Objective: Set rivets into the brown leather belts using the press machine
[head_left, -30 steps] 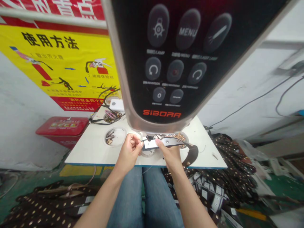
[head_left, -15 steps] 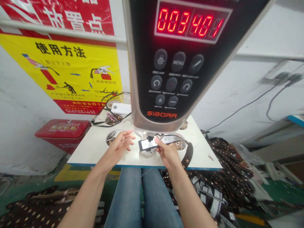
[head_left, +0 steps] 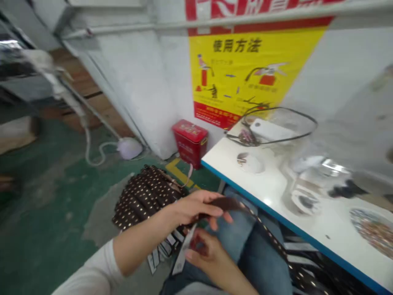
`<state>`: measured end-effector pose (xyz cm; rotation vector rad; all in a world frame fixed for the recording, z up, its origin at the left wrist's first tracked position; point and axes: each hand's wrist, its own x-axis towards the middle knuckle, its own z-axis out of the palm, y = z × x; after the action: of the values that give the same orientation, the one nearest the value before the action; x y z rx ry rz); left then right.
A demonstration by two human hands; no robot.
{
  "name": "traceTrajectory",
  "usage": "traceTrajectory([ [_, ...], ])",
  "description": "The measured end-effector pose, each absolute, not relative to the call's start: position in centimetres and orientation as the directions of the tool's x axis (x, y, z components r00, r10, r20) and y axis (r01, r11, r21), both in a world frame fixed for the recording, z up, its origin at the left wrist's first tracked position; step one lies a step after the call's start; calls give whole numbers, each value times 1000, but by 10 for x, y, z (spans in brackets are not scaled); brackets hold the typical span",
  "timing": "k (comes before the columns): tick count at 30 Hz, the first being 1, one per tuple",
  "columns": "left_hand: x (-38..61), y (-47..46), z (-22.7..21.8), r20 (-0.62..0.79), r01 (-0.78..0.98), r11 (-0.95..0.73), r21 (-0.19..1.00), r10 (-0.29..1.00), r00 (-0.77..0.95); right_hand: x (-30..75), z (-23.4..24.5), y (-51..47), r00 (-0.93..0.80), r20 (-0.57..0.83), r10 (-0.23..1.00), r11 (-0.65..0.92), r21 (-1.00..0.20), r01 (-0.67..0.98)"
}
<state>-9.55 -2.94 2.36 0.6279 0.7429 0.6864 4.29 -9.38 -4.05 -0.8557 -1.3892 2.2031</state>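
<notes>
My left hand [head_left: 196,209] is off the table's left edge, above my lap, fingers stretched over a dark studded strap [head_left: 264,231] that it grips near one end. The strap trails right and down across my jeans. Just below it, my right hand [head_left: 205,252] is curled round the strap's white tag end [head_left: 182,254]. A heap of the same dark studded straps [head_left: 144,196] lies on the floor right beside my left hand. The picture is smeared by motion.
The white table [head_left: 276,192] with a blue edge runs along the right, with round recessed dishes, one holding small metal parts [head_left: 373,229], and a black cable loop. A red box [head_left: 190,141] stands on the green floor by the wall, under a yellow poster.
The view swung left and down, away from the machine's panel. Both hands left the table and now hold the strap over my lap, beside the floor heap.
</notes>
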Motion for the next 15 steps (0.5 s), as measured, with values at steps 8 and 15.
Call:
traceTrajectory([
  [8,-323,-115,146,-130,-250,-163,954,526,-841,49,-68,-115,-633,-359,686,-421,-905,56],
  [15,-365,-92,135,131,72,-128,989,545,-828,107,-72,-102,-252,-589,768,-592,-803,73],
])
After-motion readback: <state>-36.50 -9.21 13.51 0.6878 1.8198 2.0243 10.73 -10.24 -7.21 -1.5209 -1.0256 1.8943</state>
